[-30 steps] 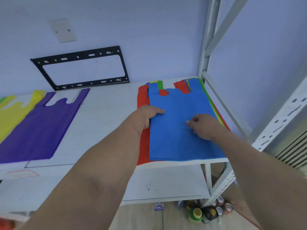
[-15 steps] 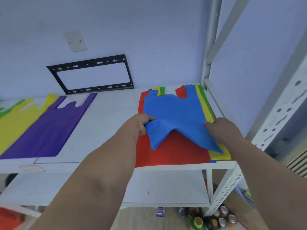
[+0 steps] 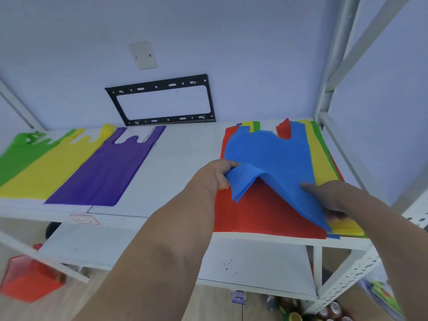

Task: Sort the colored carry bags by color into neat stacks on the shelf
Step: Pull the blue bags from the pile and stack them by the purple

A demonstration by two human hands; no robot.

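I've peeled the flat blue carry bags (image 3: 273,158) up off the mixed pile at right of frame; a second ago they lay flat. My left hand (image 3: 216,174) pinches their near-left corner, my right hand (image 3: 333,195) grips the right edge. The red bag (image 3: 261,216) beneath is now bared. I judge blue heads next to the open white shelf (image 3: 183,163) beside the purple bag stack (image 3: 106,167).

Two bare forearms, no sleeves anywhere up to the near edge of the view. No watch, ring, band or glove on the left hand (image 3: 216,173) or the right hand (image 3: 333,196). Short, unpainted fingernails where visible. Faint tendon lines along the left forearm; wrists plain and unmarked on both sides.
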